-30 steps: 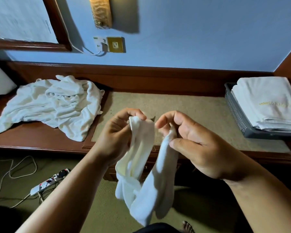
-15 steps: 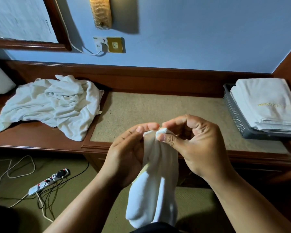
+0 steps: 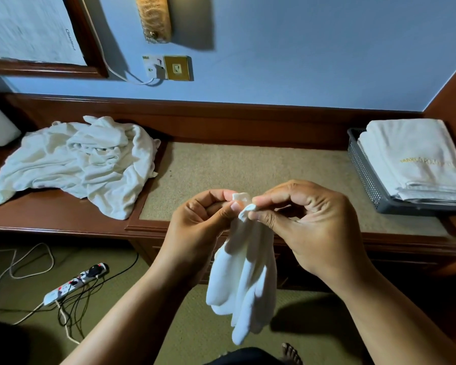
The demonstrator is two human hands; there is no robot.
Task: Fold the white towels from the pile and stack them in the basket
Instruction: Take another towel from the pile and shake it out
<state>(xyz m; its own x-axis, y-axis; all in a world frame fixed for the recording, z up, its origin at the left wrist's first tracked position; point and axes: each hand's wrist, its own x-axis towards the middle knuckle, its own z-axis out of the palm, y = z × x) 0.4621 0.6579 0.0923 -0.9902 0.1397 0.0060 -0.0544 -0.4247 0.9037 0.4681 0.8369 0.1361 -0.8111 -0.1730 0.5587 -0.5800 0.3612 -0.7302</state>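
In the head view, a small white towel is pinched at its top by both hands. One corner is held between thumb and forefinger of the left hand, and the corner touching it is held the same way by the right hand, with the other fingers curled in. From that pinch the towel is hung straight down, its long axis vertical, in front of the desk's near edge and above the floor.

The bare desk top is seen just beyond the hands. The basket is set at the desk's far right, with folded towels stacked in it, and it lies nearer the right hand. The unfolded pile is left on the opposite end, well apart from the basket.

The fold is judged unfinished. A forward lay onto the desk, then a carry to the right, is what the next move appears to call for.
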